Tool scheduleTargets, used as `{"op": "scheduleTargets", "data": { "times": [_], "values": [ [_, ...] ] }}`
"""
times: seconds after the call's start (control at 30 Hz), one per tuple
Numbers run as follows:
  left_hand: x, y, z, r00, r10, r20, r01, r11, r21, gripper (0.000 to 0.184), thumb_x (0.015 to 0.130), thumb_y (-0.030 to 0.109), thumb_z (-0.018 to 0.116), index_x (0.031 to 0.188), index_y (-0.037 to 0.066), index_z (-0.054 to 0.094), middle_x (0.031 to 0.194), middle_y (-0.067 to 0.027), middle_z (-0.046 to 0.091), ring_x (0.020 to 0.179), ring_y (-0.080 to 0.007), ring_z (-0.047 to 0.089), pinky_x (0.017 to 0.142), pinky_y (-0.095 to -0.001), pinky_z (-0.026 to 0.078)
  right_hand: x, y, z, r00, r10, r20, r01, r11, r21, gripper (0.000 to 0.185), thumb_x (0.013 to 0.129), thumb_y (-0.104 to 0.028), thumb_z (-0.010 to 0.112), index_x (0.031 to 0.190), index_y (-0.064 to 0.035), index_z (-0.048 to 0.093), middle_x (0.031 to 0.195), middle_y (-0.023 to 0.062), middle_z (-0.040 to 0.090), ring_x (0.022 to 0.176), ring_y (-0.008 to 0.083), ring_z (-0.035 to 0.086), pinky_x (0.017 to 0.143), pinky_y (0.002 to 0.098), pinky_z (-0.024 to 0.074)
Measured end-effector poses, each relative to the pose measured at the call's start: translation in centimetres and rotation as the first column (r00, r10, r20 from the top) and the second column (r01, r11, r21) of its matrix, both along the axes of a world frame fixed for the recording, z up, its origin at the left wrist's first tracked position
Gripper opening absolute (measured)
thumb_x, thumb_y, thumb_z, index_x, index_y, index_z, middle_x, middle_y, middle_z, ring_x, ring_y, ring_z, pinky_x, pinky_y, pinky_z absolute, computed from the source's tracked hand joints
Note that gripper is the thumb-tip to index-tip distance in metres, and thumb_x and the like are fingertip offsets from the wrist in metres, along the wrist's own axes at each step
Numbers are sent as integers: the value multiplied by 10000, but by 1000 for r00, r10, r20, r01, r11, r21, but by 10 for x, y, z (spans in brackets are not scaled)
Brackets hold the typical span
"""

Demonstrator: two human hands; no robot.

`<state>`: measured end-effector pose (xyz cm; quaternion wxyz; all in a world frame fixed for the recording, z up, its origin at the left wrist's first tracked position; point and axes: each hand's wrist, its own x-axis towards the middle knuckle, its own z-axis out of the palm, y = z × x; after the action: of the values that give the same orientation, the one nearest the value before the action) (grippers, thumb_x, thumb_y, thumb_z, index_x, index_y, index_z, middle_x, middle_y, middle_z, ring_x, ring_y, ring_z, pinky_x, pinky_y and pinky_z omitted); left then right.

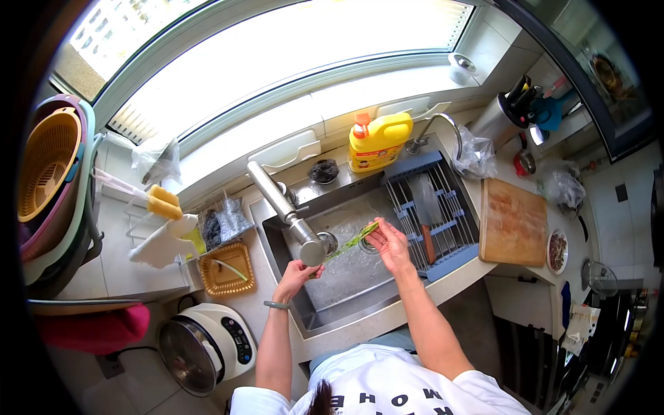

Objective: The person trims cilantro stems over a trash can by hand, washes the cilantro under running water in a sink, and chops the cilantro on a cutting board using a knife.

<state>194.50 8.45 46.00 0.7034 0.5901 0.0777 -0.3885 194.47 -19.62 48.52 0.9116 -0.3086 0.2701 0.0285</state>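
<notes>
Over the stainless sink (332,297), a thin green scallion (356,240) stretches between my two hands. My right hand (391,245) pinches its upper end with fingers closed. My left hand (297,277), also closed, grips the other end beside the faucet head (312,252); the faucet hides part of the stalk. I cannot tell whether water is running. Below lies the wet sink bottom, with a round drain partly visible under the scallion.
A blue-grey drying rack (453,256) with a knife (427,207) covers the sink's right side. Behind stands a yellow jug (379,149). To the right lies a cutting board (512,225); on the left are a brown basket (207,282) holding a pale stalk and a white appliance (235,315).
</notes>
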Motion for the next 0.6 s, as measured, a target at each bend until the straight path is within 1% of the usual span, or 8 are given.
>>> {"op": "scheduleTargets", "data": {
  "times": [0.07,0.13,0.17,0.23,0.27,0.37,0.47,0.6],
  "values": [
    [-2,4,-12,1000,3,11,-3,999,32,281,944,209,612,1126,-2,651,915,-42,648,758,-97,567,702,-238,450,-1,9,2,999,31,22,-30,999,-26,233,904,-177,663,1078,-26,630,994,120,689,903,210,687,833,354,580],
    [-3,7,-39,882,-331,337,143,867,477,337,930,232,628,1191,18,630,995,-66,667,873,-138,607,795,-266,474,-1,22,4,997,77,29,-74,994,-85,254,904,-165,662,1103,-12,622,999,125,687,909,209,685,839,352,577],
    [-5,3,-40,882,-329,337,141,868,477,337,930,232,628,1191,18,630,995,-66,667,873,-138,607,795,-266,474,-2,29,4,992,121,31,-115,983,-143,276,904,-152,660,1129,2,614,1005,129,686,915,208,683,845,350,575],
    [-4,-31,17,812,-101,575,-169,902,397,271,863,183,694,1072,15,660,944,-99,701,890,-166,630,786,-323,493,-4,43,0,984,171,45,-158,965,-209,286,909,-87,635,1164,33,586,1014,139,682,932,216,678,870,350,567],
    [-2,-42,40,878,1,479,-182,926,331,239,859,185,692,1031,21,675,925,-102,702,870,-135,627,755,-315,495,-5,49,-2,975,219,30,-205,947,-248,298,906,-79,636,1170,46,577,1011,137,682,914,207,679,853,336,570],
    [6,-52,38,831,-61,553,-140,939,314,405,837,215,748,1179,28,639,1138,-108,669,1055,-182,620,902,-324,483,-8,66,0,960,281,-3,-260,885,-385,273,900,-69,641,1133,67,601,971,119,690,844,171,679,781,296,580],
    [11,-42,-2,875,-55,481,-140,923,359,400,835,191,745,1175,14,631,1124,-104,674,1032,-179,633,888,-326,505,-9,69,2,944,330,-16,-287,795,-535,184,913,-100,636,1007,53,675,886,80,693,789,138,668,717,280,581],
    [15,-33,-24,871,-97,481,-85,936,342,339,861,126,704,1165,-3,626,1112,-89,678,1020,-168,637,891,-316,511,-12,59,-1,925,381,-10,-323,770,-551,214,928,-127,621,1035,53,665,889,80,692,776,135,666,720,277,579]
  ]
}}
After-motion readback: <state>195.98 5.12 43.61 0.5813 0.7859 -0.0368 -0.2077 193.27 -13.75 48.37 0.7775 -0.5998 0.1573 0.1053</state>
